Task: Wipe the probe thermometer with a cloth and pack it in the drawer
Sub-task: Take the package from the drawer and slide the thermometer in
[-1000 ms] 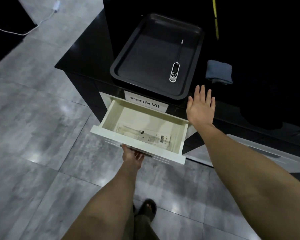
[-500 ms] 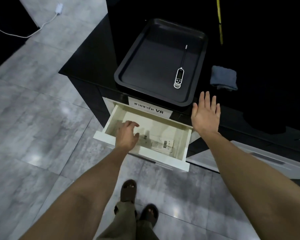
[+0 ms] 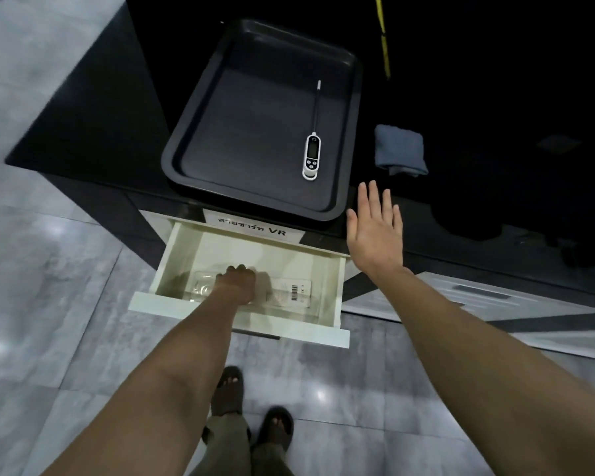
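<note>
Probe thermometer (image 3: pixel 312 156) lies in the black tray (image 3: pixel 200 108) on the dark cabinet top, toward the tray's right near corner, white body nearest, thin probe pointing away. Nothing touches it. Folded grey-blue cloth (image 3: pixel 400 150) sits on the same top just right of the tray, also untouched. Wiping looks not yet begun.

Below the tray's near edge the cream drawer (image 3: pixel 237 321) stands pulled out. Clear plastic package (image 3: pixel 291 293) with a barcode lies flat on the drawer floor. Left hand (image 3: pixel 236 285) is down inside the drawer on top of that package; knuckles up, fingers bent over it, but whether they grip it or only rest on it cannot be told from above.

Right hand (image 3: pixel 375 231) hovers over the cabinet's near edge, right of the tray, palm down, fingers straight and slightly spread, holding nothing.

Risks, as judged:
- Slippery package could slide from a loose hold.
- Thin probe could snag the tray's raised rim when lifted out.
- Open drawer juts out at leg level; a bump could jolt it.
</note>
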